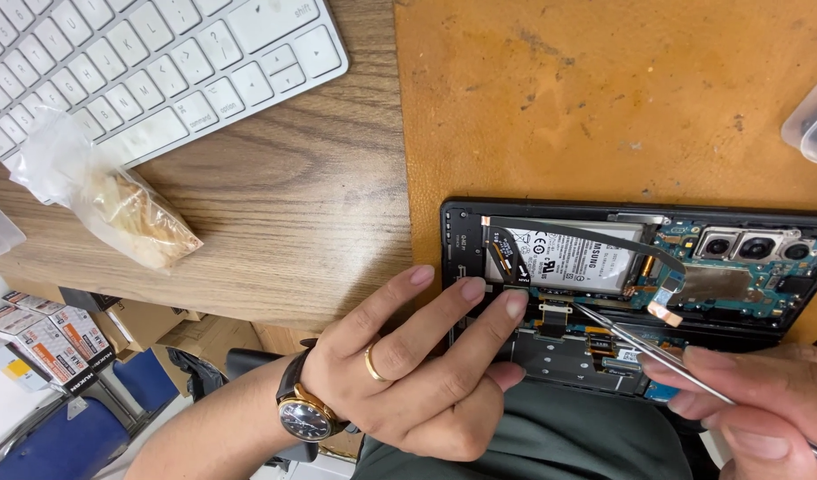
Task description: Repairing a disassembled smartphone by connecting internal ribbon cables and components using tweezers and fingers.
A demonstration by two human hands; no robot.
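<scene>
Bright, even overhead light with soft shadows, sharp focus throughout, and slight wide-angle stretching at the edges.

a white keyboard and crumpled plastic bag – both on the wooden desk.

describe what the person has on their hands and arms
The left hand has a plain gold ring on one finger and a wristwatch with a dark dial, gold case and dark strap. Its forearm is bare, with no sleeve in view. The right hand shows no ring, glove or sleeve in the part visible.
</scene>
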